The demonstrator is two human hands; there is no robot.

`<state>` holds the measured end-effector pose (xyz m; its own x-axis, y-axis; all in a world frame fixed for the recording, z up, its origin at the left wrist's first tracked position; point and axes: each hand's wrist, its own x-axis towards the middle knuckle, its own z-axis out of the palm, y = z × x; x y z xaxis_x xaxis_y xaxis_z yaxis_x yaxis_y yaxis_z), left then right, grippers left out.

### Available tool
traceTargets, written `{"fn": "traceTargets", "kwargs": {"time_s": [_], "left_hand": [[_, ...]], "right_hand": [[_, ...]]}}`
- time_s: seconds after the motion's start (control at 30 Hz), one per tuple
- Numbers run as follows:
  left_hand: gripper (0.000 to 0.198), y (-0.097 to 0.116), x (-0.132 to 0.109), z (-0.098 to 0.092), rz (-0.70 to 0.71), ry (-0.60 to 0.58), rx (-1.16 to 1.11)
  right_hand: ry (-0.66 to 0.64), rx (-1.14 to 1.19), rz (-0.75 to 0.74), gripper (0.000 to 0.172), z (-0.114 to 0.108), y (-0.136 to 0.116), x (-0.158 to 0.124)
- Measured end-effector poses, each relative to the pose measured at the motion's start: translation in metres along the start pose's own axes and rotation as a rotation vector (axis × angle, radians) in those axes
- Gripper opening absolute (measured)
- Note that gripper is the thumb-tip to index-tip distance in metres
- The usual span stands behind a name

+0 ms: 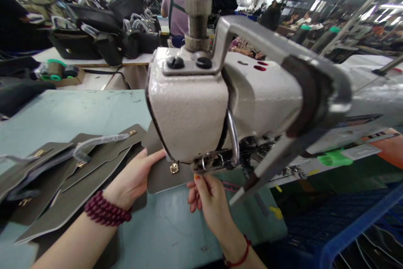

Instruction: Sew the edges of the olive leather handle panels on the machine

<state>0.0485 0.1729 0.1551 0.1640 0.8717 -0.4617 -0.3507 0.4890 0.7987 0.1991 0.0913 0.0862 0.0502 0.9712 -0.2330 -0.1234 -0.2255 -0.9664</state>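
Observation:
My left hand (134,178) grips the left edge of a grey-brown leather panel (160,176) that carries a small brass clasp; the panel lies under the head of a cream sewing machine (201,105). My right hand (209,202) pinches the panel's front edge just below the needle area, fingers curled. A dark red bead bracelet sits on my left wrist, a red cord on my right. The machine's head hides the needle and the far part of the panel.
A stack of similar leather panels (72,176) with brass fittings and plastic-wrapped handles lies at the left on the pale blue table (78,111). Dark handbags (94,30) crowd a bench behind. A person in a lilac shirt (178,9) stands beyond. A blue crate (346,227) is at lower right.

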Motion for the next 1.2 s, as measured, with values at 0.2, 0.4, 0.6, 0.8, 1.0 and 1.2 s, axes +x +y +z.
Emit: {"fn": "traceTargets", "kwargs": {"time_s": [0.2,0.4,0.6,0.8,1.0,1.2], "left_hand": [[0.027,-0.017,0.011,-0.035,-0.096,-0.089,0.116],[0.032,-0.014,0.0,-0.043,-0.185,-0.332,0.475],[0.035,-0.007,-0.004,-0.037,-0.047,-0.455,0.655],[0.036,-0.006,-0.005,-0.037,-0.019,-0.448,0.705],[0.033,-0.006,-0.003,-0.038,-0.017,-0.415,0.728],[0.034,-0.002,-0.006,-0.031,0.0,-0.362,0.753]], "right_hand": [[0.022,0.026,-0.018,0.049,0.002,0.004,0.001],[-0.002,0.078,-0.002,0.047,0.003,-0.001,-0.003],[0.039,0.125,-0.003,0.045,0.007,0.0,-0.004],[0.08,0.148,-0.009,0.046,0.012,0.004,-0.004],[0.12,0.206,0.007,0.049,0.018,0.009,-0.002],[0.16,0.27,0.032,0.049,0.023,0.01,0.001]]}}
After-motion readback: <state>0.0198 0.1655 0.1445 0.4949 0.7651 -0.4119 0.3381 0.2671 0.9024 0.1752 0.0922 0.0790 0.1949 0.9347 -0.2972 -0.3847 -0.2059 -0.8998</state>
